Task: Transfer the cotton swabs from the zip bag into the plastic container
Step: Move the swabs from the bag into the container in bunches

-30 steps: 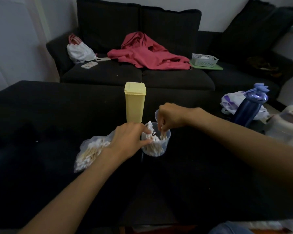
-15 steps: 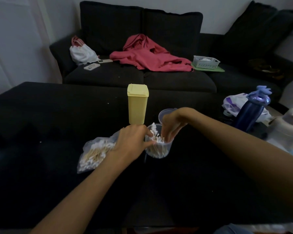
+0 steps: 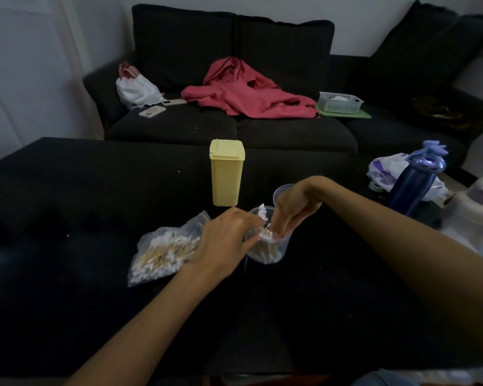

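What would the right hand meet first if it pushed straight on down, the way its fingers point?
The right hand would probably press into the cotton swabs already inside the clear container, then its bottom.

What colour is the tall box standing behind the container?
Pale yellow box, lid shut; head view.

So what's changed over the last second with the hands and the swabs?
The right hand has dipped its fingers deeper into the clear container, pressing the cotton swabs down. The left hand stays at the container's rim. The zip bag and yellow box haven't moved.
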### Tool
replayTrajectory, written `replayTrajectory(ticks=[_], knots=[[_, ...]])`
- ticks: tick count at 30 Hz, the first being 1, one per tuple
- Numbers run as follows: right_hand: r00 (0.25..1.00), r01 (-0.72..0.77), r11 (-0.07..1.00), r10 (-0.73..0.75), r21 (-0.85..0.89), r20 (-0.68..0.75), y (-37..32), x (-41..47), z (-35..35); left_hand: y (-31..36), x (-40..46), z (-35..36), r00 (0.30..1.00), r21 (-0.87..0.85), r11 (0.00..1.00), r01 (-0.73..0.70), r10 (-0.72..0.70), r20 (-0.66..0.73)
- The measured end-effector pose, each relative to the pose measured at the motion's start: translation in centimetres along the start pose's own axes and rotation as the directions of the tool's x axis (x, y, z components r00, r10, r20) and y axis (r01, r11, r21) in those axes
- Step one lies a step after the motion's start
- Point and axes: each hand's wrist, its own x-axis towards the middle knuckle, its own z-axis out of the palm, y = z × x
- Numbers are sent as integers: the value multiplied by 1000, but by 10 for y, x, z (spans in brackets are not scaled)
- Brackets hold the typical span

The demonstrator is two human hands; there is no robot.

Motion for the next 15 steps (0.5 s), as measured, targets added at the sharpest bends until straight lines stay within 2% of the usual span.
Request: replayTrajectory(ticks=[7, 11, 15], knots=[[1000, 3, 998, -3, 56, -7, 3, -6, -5, -1, -2, 3, 994, 45, 995, -94, 91, 66], [1000, -21, 994, 24, 110, -20, 4, -4, -2, -3, -2, 6, 997, 19, 998, -58, 57, 53], [992, 3, 999, 3, 48, -129, 6, 3, 4, -2, -4, 7, 998, -6, 999, -46, 46, 34]])
